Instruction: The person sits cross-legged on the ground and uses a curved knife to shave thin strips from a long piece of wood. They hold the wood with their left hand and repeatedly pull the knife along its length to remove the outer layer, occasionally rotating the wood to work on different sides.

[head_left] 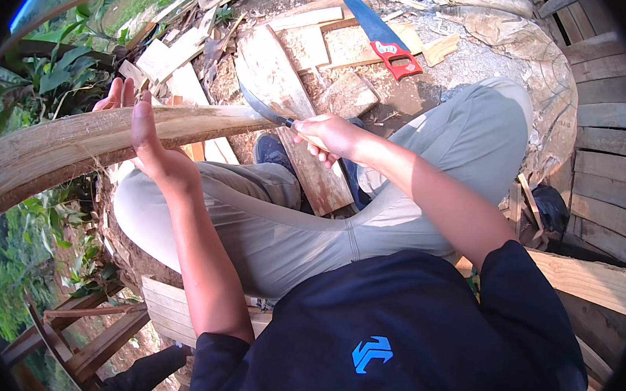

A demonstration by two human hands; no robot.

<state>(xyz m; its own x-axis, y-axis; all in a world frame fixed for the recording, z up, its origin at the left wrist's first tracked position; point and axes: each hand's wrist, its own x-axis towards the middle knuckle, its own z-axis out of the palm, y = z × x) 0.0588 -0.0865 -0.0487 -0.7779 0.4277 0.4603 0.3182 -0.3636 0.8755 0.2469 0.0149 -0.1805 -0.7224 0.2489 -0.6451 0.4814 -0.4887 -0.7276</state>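
Right fingers round curved metal knife, long rough timber

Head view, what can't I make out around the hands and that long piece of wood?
All in the head view:
Long piece of wood: left end, lost at the dark fisheye rim.
Left hand: parts of its fingers, hidden behind the wood.
Curved knife: most of the handle, covered by the right hand.
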